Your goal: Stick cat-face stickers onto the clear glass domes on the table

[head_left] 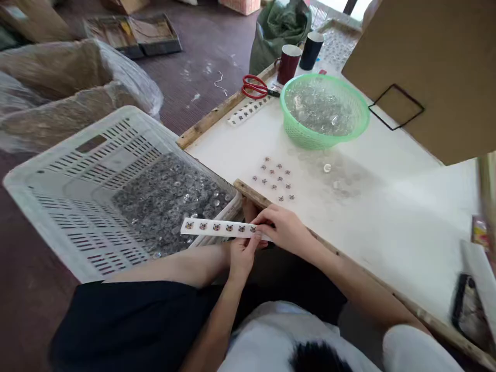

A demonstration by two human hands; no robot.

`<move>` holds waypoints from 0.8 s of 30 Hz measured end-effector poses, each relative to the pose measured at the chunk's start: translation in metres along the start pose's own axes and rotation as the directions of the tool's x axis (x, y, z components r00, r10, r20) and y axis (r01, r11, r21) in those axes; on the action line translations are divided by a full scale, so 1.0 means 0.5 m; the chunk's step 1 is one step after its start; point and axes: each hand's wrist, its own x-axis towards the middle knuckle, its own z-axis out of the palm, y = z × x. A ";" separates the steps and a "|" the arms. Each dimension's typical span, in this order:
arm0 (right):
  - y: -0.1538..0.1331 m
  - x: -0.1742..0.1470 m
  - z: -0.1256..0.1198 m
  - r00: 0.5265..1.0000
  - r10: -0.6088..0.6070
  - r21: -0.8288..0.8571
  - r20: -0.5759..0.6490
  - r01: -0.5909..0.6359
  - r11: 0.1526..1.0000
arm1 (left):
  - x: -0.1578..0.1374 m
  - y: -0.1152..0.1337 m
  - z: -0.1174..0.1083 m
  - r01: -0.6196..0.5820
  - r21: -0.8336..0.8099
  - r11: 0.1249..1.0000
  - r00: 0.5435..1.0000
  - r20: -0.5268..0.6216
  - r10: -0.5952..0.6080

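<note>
On the head view, left grip point(243, 254) and right grip point(279, 227), fingers nearly touching, both clamped on the near end of the animal-face strip point(222, 228)! The rest jutted out leftward, over the white crate point(126, 157), beside the surface point(403, 212).

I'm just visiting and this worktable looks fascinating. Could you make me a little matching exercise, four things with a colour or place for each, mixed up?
1. Printed strip
2. Scissors
3. Round basket
4. Large crate

A. Red-handled, near the mugs
B. Held by left hand and right hand
C. White, beside the table
D. Light green, on the table

Pairs: 1-B, 2-A, 3-D, 4-C
</note>
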 end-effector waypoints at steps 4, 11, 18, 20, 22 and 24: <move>0.002 0.004 0.027 0.999 -0.042 -0.087 -0.031 0.039 0.995 | 0.002 0.010 -0.002 -0.053 -0.016 0.998 0.999 0.006 0.053; -0.009 -0.008 0.031 0.974 -0.205 -0.062 -0.093 0.200 0.978 | 0.006 -0.015 0.001 -0.034 -0.225 0.974 0.998 0.037 0.043; 0.086 -0.025 -0.114 0.905 0.194 0.332 -0.378 -0.063 0.941 | 0.007 0.003 0.008 -0.045 -0.309 0.950 0.999 -0.029 0.038; 0.150 -0.027 -0.157 0.827 0.374 0.378 -0.420 -0.215 0.901 | 0.006 0.006 0.009 -0.046 -0.304 0.952 0.999 -0.028 0.040; 0.205 -0.029 -0.185 0.787 0.473 0.364 -0.397 -0.338 0.868 | 0.004 0.005 0.010 -0.036 -0.296 0.955 0.999 -0.006 0.036; 0.242 -0.029 -0.196 0.779 0.518 0.314 -0.353 -0.423 0.850 | 0.002 0.003 0.009 -0.031 -0.284 0.958 0.999 0.002 0.033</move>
